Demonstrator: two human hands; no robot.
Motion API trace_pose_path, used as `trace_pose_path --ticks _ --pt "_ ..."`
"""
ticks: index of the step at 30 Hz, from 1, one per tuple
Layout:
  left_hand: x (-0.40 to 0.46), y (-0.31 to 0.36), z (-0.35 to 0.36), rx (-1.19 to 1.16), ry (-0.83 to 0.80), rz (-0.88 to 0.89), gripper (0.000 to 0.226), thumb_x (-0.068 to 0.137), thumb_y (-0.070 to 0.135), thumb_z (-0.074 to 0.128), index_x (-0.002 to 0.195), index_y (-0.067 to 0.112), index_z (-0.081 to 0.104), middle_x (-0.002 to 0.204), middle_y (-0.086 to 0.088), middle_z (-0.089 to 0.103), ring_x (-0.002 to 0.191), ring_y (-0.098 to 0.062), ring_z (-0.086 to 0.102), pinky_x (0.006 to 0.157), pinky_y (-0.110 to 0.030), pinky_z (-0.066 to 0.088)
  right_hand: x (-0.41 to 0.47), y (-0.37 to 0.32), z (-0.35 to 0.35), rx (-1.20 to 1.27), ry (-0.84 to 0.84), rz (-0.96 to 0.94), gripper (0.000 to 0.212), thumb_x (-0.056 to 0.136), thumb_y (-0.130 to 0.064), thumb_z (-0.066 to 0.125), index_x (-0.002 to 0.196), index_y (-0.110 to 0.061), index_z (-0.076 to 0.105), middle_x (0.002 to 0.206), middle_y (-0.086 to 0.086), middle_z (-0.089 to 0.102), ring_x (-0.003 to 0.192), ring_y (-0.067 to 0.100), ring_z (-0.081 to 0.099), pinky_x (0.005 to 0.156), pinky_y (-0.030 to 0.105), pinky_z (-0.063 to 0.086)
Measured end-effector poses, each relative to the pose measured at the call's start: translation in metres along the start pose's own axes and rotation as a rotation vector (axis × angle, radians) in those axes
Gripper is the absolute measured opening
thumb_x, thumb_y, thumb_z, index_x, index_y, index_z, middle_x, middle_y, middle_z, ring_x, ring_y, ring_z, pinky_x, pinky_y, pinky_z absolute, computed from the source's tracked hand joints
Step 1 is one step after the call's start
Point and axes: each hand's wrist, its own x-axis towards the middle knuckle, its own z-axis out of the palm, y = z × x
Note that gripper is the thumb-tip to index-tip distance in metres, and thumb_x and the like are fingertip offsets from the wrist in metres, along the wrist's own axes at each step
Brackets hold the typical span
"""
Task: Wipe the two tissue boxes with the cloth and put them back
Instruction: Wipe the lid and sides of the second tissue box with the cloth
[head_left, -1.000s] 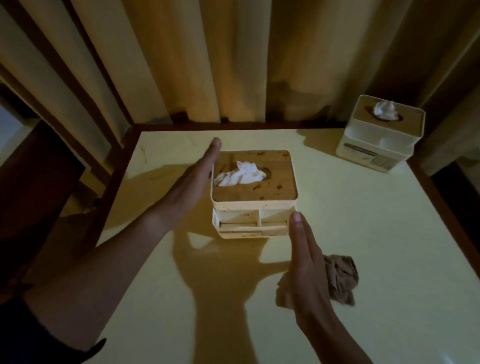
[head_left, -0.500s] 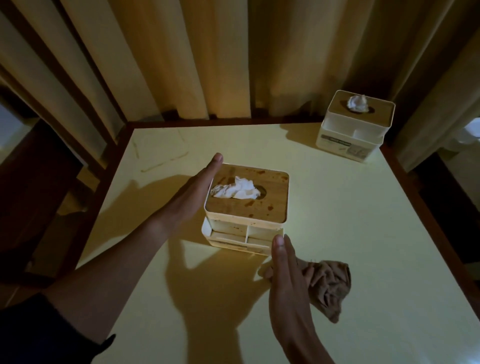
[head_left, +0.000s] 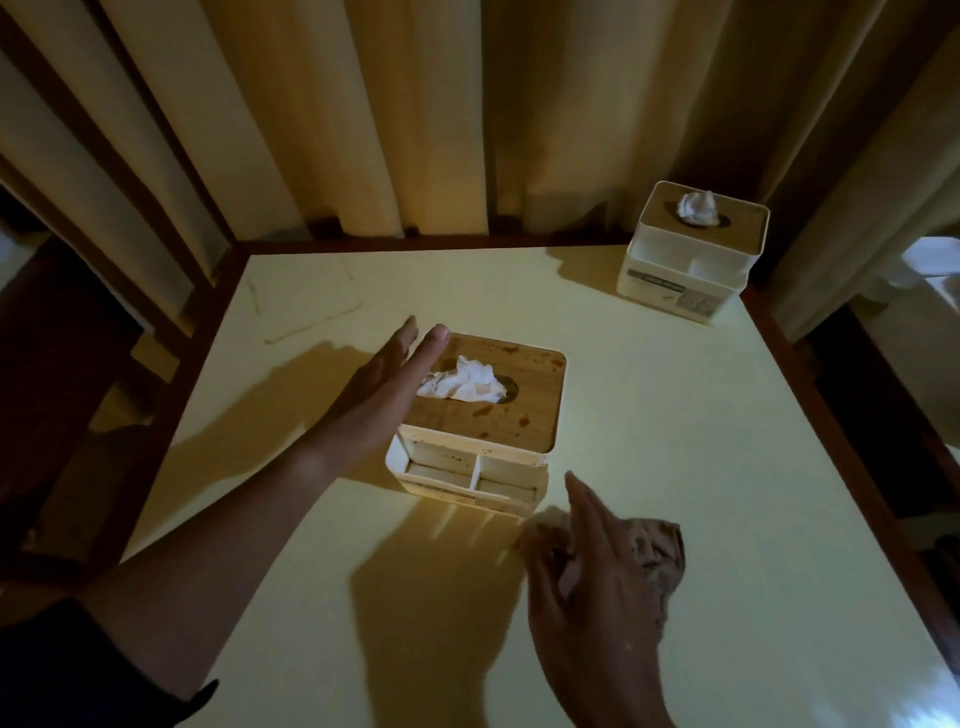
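Left hand (head_left: 382, 387): fingers straight, flat against the left side of the near tissue box (head_left: 480, 423), nothing gripped. Right hand (head_left: 592, 582): fingers curled down onto the brown cloth (head_left: 654, 551) on the desk (head_left: 675, 415), forefinger straight, pointing at the box's front right corner. Second tissue box (head_left: 693, 249) sits well beyond both hands, far right corner by the curtain (head_left: 415, 114).

A stained tissue box (head_left: 480, 421) with a wooden lid stands near the middle of the pale yellow table (head_left: 701, 467). The left hand (head_left: 379, 387), fingers straight, lies against its left side. The right hand (head_left: 597, 582) rests over a crumpled brown cloth (head_left: 657, 551) toward the table's near edge. A second tissue box (head_left: 693, 254) sits at the far right corner.
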Motion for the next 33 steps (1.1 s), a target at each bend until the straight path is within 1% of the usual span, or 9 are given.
trace_pose_path --ticks 4,9,14,16,18,21,25,29,33 --pt "-0.001 0.001 0.001 0.086 0.037 0.052 0.066 0.092 0.079 0.033 0.153 0.055 0.032 0.161 0.023 0.032 0.139 0.001 0.032 0.104 -0.03 0.027 0.003 0.059 -0.004 -0.32 0.111 -0.092 0.052 0.083 -0.022 0.081 0.133 -0.013 0.071 0.133 0.016 0.068 0.112 0.038 0.066 0.08 0.052 0.062" --pt "-0.001 0.003 0.004 0.166 0.049 0.175 0.059 0.097 0.071 0.035 0.152 0.048 0.038 0.16 0.026 0.032 0.14 0.004 0.029 0.11 -0.028 0.028 0.02 0.087 -0.018 -0.46 -0.029 -0.159 0.047 0.073 -0.005 0.09 0.115 -0.024 0.077 0.096 0.002 0.071 0.077 0.03 0.067 0.062 0.04 0.056" --pt "0.011 -0.002 0.013 0.261 0.083 0.337 0.052 0.102 0.064 0.037 0.146 0.04 0.052 0.156 0.016 0.041 0.143 0.0 0.036 0.105 -0.01 0.035 0.046 0.071 -0.039 -0.001 -0.015 0.088 0.031 0.094 -0.014 0.078 0.088 -0.043 0.068 0.09 -0.013 0.074 0.08 0.009 0.071 0.069 0.037 0.062" --pt "0.011 0.003 0.018 0.358 0.144 0.456 0.049 0.104 0.058 0.04 0.143 0.034 0.057 0.151 0.014 0.047 0.14 -0.002 0.039 0.11 -0.023 0.04 0.057 0.064 -0.051 0.159 -0.04 0.112 0.032 0.096 -0.01 0.076 0.094 -0.041 0.069 0.085 -0.011 0.079 0.075 0.008 0.076 0.067 0.037 0.065" --pt "0.006 0.015 0.026 0.44 0.148 0.602 0.045 0.103 0.053 0.048 0.141 0.031 0.059 0.144 0.014 0.053 0.136 0.001 0.043 0.12 -0.037 0.032 0.065 0.051 -0.068 0.275 -0.046 0.081 0.026 0.095 -0.01 0.076 0.098 -0.036 0.073 0.081 -0.004 0.081 0.068 0.012 0.078 0.061 0.036 0.062" --pt "-0.006 0.037 0.044 0.507 -0.054 0.698 0.049 0.1 0.052 0.057 0.146 0.036 0.052 0.141 0.018 0.057 0.135 0.006 0.041 0.125 -0.024 0.014 0.074 0.031 -0.089 0.438 -0.002 0.045 0.03 0.089 -0.006 0.08 0.104 -0.031 0.076 0.089 -0.005 0.082 0.074 0.012 0.079 0.058 0.024 0.058" --pt "-0.014 0.054 0.072 0.453 -0.299 0.628 0.067 0.092 0.049 0.072 0.151 0.04 0.042 0.131 0.015 0.064 0.123 -0.001 0.057 0.102 -0.023 0.046 0.086 0.013 -0.1 0.582 -0.013 0.019 0.032 0.088 -0.005 0.082 0.111 -0.026 0.076 0.097 -0.003 0.083 0.084 0.014 0.08 0.059 0.021 0.059" --pt "-0.008 0.056 0.081 0.27 -0.237 0.602 0.057 0.086 0.014 0.081 0.136 0.029 0.058 0.098 0.008 0.07 0.097 -0.007 0.067 0.071 -0.012 0.052 0.096 0.01 -0.101 0.564 0.055 -0.028 0.026 0.093 -0.014 0.081 0.114 -0.029 0.077 0.099 -0.011 0.084 0.094 0.007 0.08 0.072 0.021 0.059" --pt "-0.008 0.063 0.087 0.159 -0.138 0.546 0.039 0.086 0.005 0.075 0.118 0.025 0.064 0.086 0.009 0.065 0.077 -0.01 0.068 0.06 -0.018 0.056 0.102 0.006 -0.1 0.381 0.159 -0.109 0.022 0.092 -0.025 0.075 0.111 -0.036 0.075 0.101 -0.018 0.08 0.096 -0.005 0.075 0.076 0.015 0.06"
